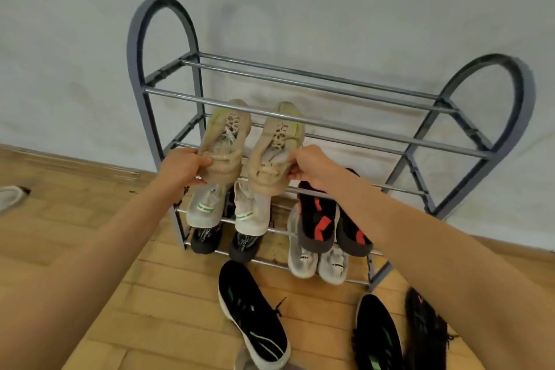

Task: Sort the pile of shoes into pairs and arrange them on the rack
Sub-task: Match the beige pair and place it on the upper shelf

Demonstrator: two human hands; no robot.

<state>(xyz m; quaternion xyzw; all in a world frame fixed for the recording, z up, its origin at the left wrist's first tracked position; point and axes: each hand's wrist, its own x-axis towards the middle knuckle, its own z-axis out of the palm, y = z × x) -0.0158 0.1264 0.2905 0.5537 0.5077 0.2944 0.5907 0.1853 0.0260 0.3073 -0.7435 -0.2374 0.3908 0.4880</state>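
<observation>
A grey metal shoe rack (315,90) with several tiers stands against the wall. My left hand (183,167) grips the heel of the left beige sneaker (225,141), and my right hand (309,167) grips the heel of the right beige sneaker (276,147). Both beige shoes point toes-first into the second tier, side by side at the rack's left. Below them sit a pair of white shoes with green stripes (207,210), a black pair (207,239), a black-and-red pair (318,219) and a white pair (303,261).
On the wooden floor in front of the rack lie a black sneaker with green marks (252,312), a second one like it (378,336) and a dark shoe (423,330) at the right. A pale shoe (10,197) lies at the far left. The top tier holds nothing.
</observation>
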